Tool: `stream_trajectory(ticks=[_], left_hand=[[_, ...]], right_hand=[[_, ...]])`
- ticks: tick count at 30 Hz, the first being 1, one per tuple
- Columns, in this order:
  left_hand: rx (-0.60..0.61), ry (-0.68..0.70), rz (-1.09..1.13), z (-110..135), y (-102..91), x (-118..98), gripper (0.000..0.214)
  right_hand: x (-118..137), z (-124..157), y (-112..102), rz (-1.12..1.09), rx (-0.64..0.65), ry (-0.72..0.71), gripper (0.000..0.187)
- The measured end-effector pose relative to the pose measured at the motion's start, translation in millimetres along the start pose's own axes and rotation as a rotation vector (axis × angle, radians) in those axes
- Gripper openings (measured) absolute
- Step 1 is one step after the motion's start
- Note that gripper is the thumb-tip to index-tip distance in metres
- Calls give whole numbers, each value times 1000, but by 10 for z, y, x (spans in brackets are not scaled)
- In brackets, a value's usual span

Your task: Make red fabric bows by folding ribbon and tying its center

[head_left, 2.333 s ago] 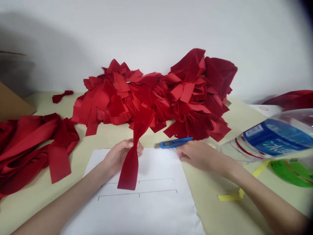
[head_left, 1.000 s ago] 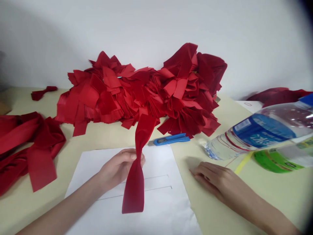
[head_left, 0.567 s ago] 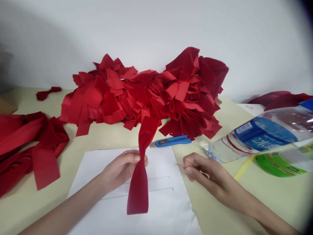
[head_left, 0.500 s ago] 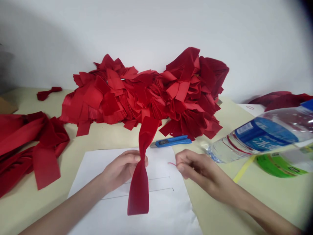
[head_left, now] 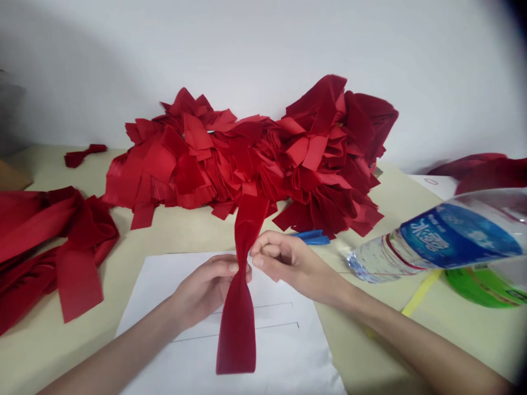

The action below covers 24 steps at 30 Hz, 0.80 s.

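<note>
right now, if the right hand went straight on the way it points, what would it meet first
Most likely the red ribbon in the left hand, near its narrow waist, by the fingertips of the right hand; whether they already touch is unclear.

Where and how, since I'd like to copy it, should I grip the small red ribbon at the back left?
Pinch the small red ribbon at its narrow waist, probably best from above: its ends flare to either side, and it lies on the table, apart from the big red pile.
</note>
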<state>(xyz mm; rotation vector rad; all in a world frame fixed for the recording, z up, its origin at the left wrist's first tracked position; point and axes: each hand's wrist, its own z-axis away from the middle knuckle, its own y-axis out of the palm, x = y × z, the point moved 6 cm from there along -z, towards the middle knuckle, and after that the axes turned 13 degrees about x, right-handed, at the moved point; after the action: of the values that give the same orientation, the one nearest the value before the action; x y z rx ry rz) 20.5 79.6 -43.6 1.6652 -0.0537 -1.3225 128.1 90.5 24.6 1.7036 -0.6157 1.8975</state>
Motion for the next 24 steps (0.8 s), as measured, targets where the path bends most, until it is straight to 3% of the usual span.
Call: stream_trajectory(ticks=[2,4,10,14,17,24], left_hand=[[19,-23,-4,6,13,27,15],[33,-47,-12,9,31,52,16],[58,-106,-36,8,74,71,15],[42,-108,-41,9,63,45,14],[38,-108,-43,16,49,42,15],[98,-150,-35,34,60,111,15]], right_hand=[[-16,-20,24,-108,90,-12,13],[-24,-30,17,-150,90,-22,15],[-7,22,-161,-123,-216,-47,15],[-11,86,-339,-112,-331,-25,31],[-10,104,-416,-74,-306,14,40],[127,116,-443,13,-197,16,34]])
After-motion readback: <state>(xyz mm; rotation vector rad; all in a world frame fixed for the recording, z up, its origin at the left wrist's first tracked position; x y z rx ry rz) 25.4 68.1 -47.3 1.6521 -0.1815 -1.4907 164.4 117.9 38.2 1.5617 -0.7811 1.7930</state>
